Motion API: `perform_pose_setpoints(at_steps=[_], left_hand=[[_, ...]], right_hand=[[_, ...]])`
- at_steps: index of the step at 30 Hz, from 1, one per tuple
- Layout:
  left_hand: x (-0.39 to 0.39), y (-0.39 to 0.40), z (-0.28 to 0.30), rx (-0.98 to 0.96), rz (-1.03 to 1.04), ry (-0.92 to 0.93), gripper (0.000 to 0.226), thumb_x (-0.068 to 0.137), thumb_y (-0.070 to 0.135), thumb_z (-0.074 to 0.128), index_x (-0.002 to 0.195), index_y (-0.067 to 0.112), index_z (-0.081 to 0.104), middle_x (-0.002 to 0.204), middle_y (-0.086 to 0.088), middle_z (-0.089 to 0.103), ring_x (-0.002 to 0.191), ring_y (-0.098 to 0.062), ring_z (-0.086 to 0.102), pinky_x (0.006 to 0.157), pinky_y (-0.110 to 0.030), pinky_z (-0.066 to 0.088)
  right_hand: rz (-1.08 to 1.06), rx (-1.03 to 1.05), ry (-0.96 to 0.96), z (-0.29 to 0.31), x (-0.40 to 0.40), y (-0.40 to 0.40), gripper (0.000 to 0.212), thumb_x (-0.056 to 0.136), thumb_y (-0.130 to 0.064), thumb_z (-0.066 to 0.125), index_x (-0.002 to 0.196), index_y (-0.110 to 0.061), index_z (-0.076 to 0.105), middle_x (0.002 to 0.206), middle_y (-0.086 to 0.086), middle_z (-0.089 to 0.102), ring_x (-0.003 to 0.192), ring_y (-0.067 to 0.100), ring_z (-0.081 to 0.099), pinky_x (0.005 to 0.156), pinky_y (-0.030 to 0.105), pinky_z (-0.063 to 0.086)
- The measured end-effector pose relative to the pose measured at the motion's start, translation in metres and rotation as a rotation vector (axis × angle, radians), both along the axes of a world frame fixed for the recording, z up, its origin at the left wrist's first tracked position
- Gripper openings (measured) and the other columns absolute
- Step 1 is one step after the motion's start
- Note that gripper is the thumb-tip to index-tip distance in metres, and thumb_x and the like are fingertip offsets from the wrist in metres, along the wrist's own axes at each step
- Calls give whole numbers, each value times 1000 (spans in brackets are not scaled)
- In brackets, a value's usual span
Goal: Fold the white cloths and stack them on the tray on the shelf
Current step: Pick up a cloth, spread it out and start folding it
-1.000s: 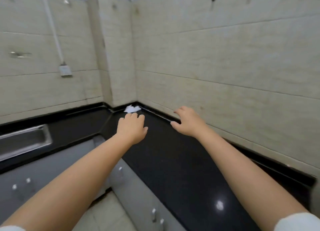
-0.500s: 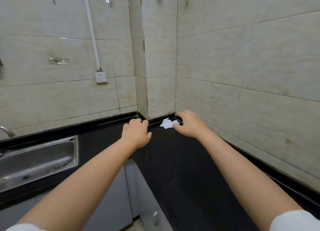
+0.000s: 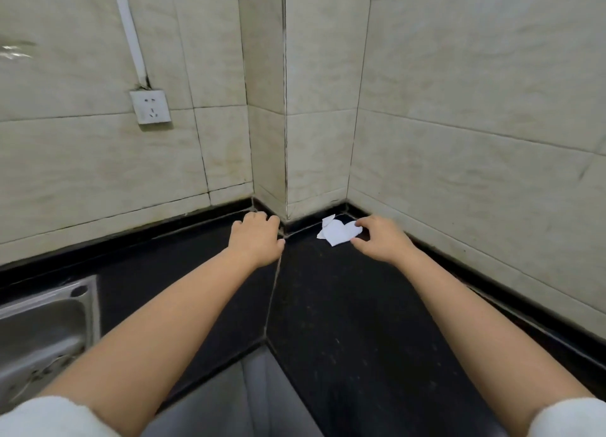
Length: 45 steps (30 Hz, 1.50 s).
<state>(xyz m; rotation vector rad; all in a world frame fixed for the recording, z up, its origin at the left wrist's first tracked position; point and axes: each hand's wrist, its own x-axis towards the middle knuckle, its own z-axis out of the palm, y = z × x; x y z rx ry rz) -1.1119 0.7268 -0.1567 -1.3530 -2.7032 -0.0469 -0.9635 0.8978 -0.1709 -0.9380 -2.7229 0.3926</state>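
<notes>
I see a black L-shaped surface (image 3: 344, 322) with a pale seam running diagonally from its inner corner to the wall column. Beige tiled walls (image 3: 475, 108) rise behind it, with a square tiled column (image 3: 272, 108) standing in the corner. A white wall socket (image 3: 150, 106) is mounted on the left wall, below a white cable conduit (image 3: 129, 30). A steel sink (image 3: 42, 331) is set into the surface at lower left. Grey cabinet fronts (image 3: 255, 400) show beneath the surface edge.

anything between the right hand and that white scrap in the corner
Nothing visible. The right hand is already at the white scrap, thumb and forefinger at its right edge, with only bare black counter around it. The left hand sits apart, to the left.
</notes>
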Motion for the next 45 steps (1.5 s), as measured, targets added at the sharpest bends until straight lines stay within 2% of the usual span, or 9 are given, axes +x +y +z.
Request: perform_pose_setpoints(at_steps=[6, 11, 18, 30, 33, 35, 36, 42, 45], left_hand=[[-108, 48, -36, -85, -154, -50, 47, 94, 36, 44, 134, 12, 40, 135, -11, 45, 127, -29, 39, 101, -42, 37], [-157, 83, -84, -161, -219, -166, 46, 95, 35, 43, 134, 12, 40, 135, -10, 44, 127, -29, 39, 101, -42, 37], [-192, 115, -159, -248, -277, -278, 45, 95, 34, 44, 134, 14, 41, 137, -7, 44, 129, -26, 39, 103, -41, 37], [-228, 181, -232, -229, -218, -458, 43, 95, 31, 46, 134, 13, 43, 135, -6, 47, 126, -22, 41, 106, -38, 39], [-234, 192, -237, -209, -199, -481, 45, 95, 30, 45, 136, 13, 41, 138, -7, 45, 129, -23, 39, 108, -37, 37], [-231, 201, -234, -166, -208, -490, 46, 95, 29, 45, 138, 13, 38, 140, -7, 43, 131, -23, 38, 108, -37, 37], [-229, 206, -231, -142, -215, -494, 47, 96, 28, 45, 139, 12, 36, 140, -8, 43, 131, -24, 38, 108, -36, 37], [-186, 225, -216, 77, -361, -519, 59, 91, 24, 55, 144, 16, 30, 142, -12, 37, 132, -29, 35, 106, -39, 38], [-157, 212, -215, 101, -439, -556, 44, 88, 15, 58, 131, 17, 52, 139, -17, 43, 128, -34, 40, 102, -44, 38]], right_hand=[[-150, -110, -64, -40, -94, 39, 35, 85, -26, 53, 112, -4, 58, 115, 16, 61, 106, 32, 56, 77, 33, 45], [-268, -242, -127, -97, -134, 63, 39, 88, -25, 52, 121, -4, 54, 124, 15, 58, 113, 30, 55, 92, 39, 48], [-437, -389, -84, -181, -181, 112, 30, 88, -25, 54, 107, -2, 60, 114, 18, 62, 108, 33, 56, 85, 35, 46], [-683, -255, 30, -257, -265, 215, 31, 89, -19, 52, 114, -1, 58, 120, 22, 52, 109, 39, 50, 93, 43, 41], [-623, -239, 156, -261, -267, 222, 23, 89, -17, 51, 85, 0, 65, 99, 22, 57, 90, 37, 55, 78, 41, 45], [-504, -249, 246, -257, -260, 218, 32, 87, -17, 53, 56, -11, 55, 76, 16, 51, 70, 30, 49, 63, 34, 36], [-447, -261, 273, -252, -254, 213, 34, 87, -15, 54, 53, -12, 54, 72, 13, 49, 68, 26, 46, 62, 30, 33], [-177, -268, 274, -205, -189, 151, 9, 80, 0, 63, 79, 0, 72, 77, 21, 62, 72, 24, 56, 61, 11, 33], [-96, -304, 228, -186, -147, 108, 10, 78, -3, 62, 79, -2, 72, 75, 15, 63, 71, 14, 52, 69, -1, 35]])
